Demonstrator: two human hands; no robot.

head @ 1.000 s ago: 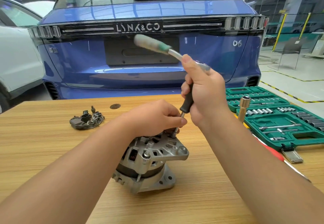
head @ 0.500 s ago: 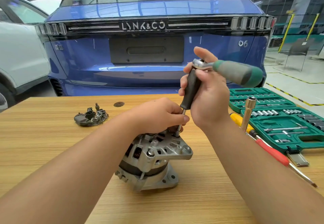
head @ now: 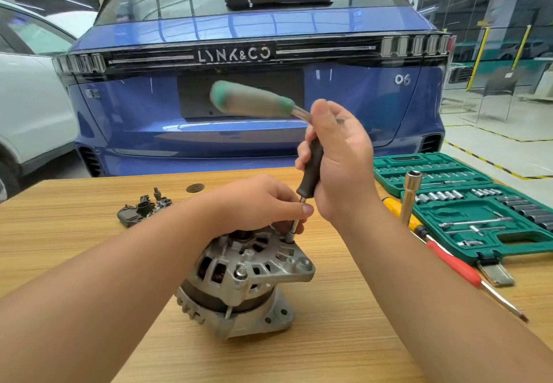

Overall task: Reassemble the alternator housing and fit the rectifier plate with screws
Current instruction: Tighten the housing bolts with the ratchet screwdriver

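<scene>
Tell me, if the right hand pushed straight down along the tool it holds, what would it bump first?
Probably the left hand, whose fingers pinch the tool's shaft just below the right hand. Past that sits the alternator. Depth is hard to judge.
</scene>
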